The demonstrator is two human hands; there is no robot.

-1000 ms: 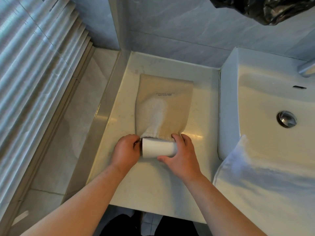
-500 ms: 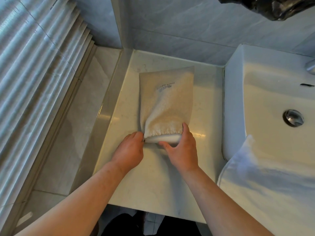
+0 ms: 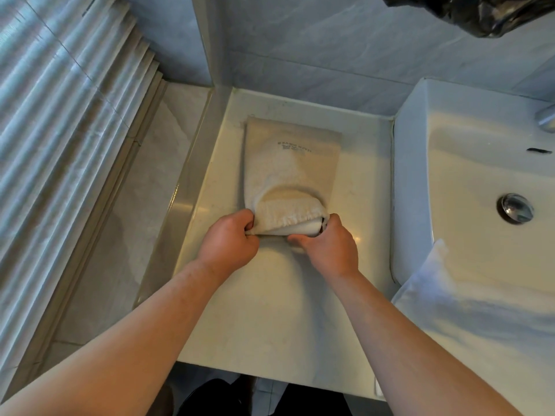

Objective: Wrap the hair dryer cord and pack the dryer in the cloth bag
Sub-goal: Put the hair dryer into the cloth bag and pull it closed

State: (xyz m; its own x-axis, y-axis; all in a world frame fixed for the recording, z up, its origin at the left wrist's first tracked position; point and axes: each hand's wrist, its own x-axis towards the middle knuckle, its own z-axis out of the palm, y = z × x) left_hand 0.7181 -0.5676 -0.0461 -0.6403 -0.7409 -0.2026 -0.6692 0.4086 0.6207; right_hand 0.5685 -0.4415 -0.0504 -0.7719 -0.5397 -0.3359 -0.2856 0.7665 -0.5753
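A beige cloth bag point(image 3: 288, 163) lies flat on the pale counter point(image 3: 270, 310), its closed end toward the tiled wall and its gathered mouth toward the person. Small dark lettering is printed across the bag's upper part; it appears upside down from this view and is too small to read. The white hair dryer point(image 3: 300, 229) sits almost wholly inside, only a pale rounded end showing at the mouth. The left hand point(image 3: 228, 244) is closed, pinching the left edge of the bag's mouth. The right hand point(image 3: 327, 244) curls around the right edge of the mouth and the dryer's exposed end. A white sink point(image 3: 450, 181) stands just right, with a white towel point(image 3: 468, 319) draped over its front.
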